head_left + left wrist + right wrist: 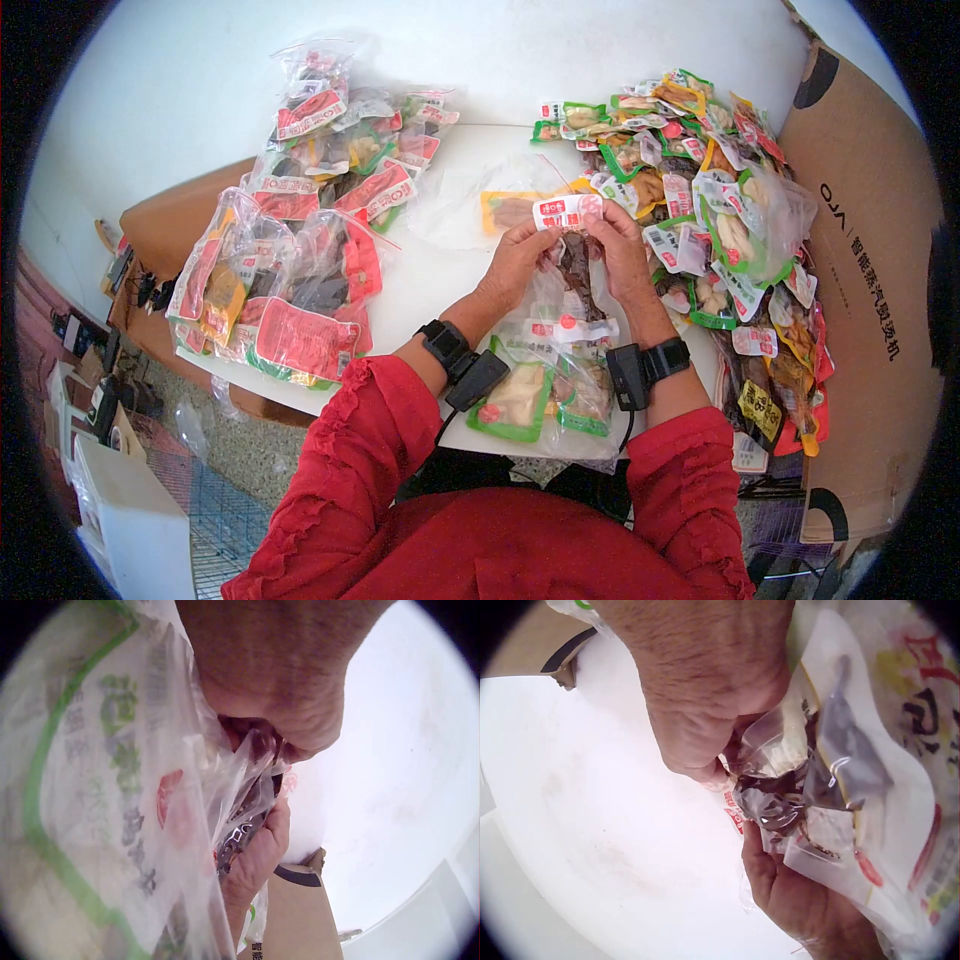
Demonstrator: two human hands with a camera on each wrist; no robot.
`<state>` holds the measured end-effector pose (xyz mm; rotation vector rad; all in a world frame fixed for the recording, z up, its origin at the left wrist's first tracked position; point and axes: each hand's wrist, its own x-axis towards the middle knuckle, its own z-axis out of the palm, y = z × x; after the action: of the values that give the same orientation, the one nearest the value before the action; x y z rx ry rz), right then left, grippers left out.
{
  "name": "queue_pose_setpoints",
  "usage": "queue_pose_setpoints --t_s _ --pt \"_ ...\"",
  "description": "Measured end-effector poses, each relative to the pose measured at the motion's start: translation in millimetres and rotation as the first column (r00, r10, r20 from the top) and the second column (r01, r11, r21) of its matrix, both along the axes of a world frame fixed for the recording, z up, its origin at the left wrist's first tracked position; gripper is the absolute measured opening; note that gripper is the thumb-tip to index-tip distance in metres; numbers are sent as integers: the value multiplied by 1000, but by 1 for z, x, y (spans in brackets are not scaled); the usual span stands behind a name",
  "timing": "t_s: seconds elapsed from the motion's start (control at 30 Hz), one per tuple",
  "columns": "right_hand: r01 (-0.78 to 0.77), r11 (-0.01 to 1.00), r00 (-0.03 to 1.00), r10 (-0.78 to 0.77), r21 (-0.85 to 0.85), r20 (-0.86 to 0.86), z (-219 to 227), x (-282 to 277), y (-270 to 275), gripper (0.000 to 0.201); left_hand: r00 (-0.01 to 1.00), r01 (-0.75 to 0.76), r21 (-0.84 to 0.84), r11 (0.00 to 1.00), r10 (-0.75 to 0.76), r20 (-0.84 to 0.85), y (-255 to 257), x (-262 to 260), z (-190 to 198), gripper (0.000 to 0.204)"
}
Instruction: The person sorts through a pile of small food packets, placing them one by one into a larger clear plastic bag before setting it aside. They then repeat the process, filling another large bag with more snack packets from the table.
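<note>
White counter [415, 300] is sitting underneath: left hand [515, 256] and right hand [620, 248] are pinching a clear dark-food packet [577, 270] between them, seemingly keeping it steady; packet piles [310, 340] are flanking both hands.

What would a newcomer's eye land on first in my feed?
Probably the left heap and right heap of food packets on the white table. Between them, the left hand and right hand hold a packet with a red-and-white label. A large cardboard box stands at far right.
</note>
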<state>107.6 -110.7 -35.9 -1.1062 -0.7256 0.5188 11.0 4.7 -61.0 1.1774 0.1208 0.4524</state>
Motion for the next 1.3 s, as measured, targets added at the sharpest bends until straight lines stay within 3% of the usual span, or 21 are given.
queue_pose_setpoints --t_s 1.3 --pt "22 996 999 -24 -88 -28 -6 5 0 12 999 12 -3 1000 -12 34 1 1 -3 10"
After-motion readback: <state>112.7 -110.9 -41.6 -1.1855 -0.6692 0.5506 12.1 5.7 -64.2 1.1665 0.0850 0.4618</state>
